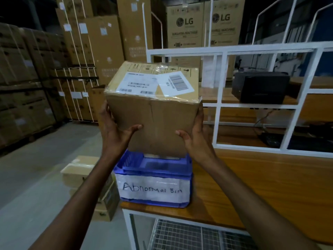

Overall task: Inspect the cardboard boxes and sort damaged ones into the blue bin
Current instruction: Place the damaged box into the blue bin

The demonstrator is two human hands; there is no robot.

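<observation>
Now we grip one cardboard box [153, 112] by its sides, left hand [115, 131] and right hand [197, 137], just above one blue bin [151, 171] at the left edge of the table [252, 186]; open floor [36, 168] lies leftward.

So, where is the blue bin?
In the head view, the blue bin sits on the wooden counter, at its left end, under the held cardboard box.

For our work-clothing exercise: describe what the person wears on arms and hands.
Nothing visible: left hand and right hand are ungloved, with no rings, watch or bands showing. Both forearms are uncovered to the picture's edge; no sleeves in view.
</observation>
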